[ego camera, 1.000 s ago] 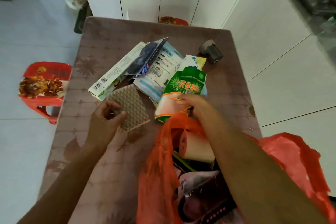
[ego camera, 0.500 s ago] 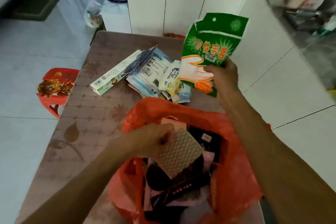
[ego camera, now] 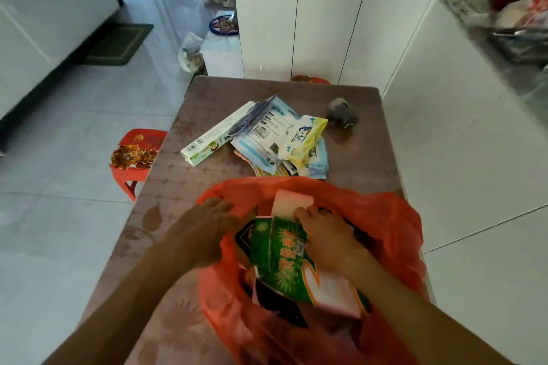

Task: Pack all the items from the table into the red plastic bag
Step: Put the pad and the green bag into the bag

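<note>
The red plastic bag [ego camera: 385, 216] stands open at the near end of the brown table [ego camera: 166, 216]. My right hand [ego camera: 323, 234] is inside it, pressing on a green glove packet [ego camera: 281, 264] that lies on top of the contents, beside a pink-white roll [ego camera: 292, 201]. My left hand [ego camera: 204, 231] grips the bag's left rim. Farther up the table lie a long white-green box [ego camera: 216, 136], a blue-white packet [ego camera: 267, 130], a yellow-white pouch [ego camera: 305, 139] and a small grey object [ego camera: 341, 115].
A red plastic stool [ego camera: 133, 157] stands on the tiled floor left of the table. White cabinets [ego camera: 326, 38] run behind and to the right. A second red stool [ego camera: 308, 79] peeks out past the table's far edge.
My right hand brought the green glove packet down from the air into the bag. My left hand let go of the brown waffle pad inside the bag and moved to the bag's left rim.
</note>
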Demonstrator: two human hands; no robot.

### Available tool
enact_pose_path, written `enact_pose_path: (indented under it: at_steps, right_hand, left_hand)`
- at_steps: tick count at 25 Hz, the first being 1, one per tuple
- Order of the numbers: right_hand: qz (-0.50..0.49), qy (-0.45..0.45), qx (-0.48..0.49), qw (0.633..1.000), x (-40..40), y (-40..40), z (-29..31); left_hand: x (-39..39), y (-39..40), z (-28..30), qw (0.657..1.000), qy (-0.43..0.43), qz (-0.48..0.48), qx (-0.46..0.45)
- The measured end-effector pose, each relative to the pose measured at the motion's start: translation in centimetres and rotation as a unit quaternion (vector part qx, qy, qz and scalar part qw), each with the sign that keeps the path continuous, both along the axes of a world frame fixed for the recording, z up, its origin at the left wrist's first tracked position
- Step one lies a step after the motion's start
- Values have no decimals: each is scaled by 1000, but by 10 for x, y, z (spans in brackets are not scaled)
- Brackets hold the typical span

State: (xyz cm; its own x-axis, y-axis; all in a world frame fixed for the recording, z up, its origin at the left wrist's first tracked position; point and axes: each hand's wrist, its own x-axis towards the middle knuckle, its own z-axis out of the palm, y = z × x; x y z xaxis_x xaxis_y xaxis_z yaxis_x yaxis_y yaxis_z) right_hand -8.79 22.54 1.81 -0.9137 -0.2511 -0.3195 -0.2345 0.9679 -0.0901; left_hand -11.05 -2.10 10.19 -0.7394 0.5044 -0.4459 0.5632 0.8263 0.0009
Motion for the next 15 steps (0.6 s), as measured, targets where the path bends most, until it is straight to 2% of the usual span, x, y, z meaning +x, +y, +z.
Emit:
enact_pose_path:
  at_steps: [1,2,3,6,8,9,13,14,15]
  right_hand:
    - [-4,46,14,999,1,-4,-3]
    - [-10,79,9,997,1,-6,-1]
    - [-21,104,-10,994,-1,-7,0]
    - [-78,193,-147,967,-10,-18,22]
    - [-105,181,-233,950,-19,-30,32]
    - [-126,168,-265,941,-24,-35,33]
    - [-219,149,-331,906,-22,-48,20]
    - [-234,145,-335,901,-17,-48,19]
    - [-249,144,-341,895,-11,-46,18]
  left_hand:
    - [-1,-4,5,990,-11,15,138]
    - [-4,-5,10,961,-31,44,270]
    - [-7,-4,12,928,-40,81,360]
    - [-58,2,-4,805,-12,288,518]
    - [-115,9,-36,726,-32,434,532]
    - [-141,15,-54,705,-55,493,506]
    - [-225,26,-138,698,-199,576,377]
    - [-239,30,-154,682,-224,590,370]
    - [-244,38,-157,645,-234,607,402]
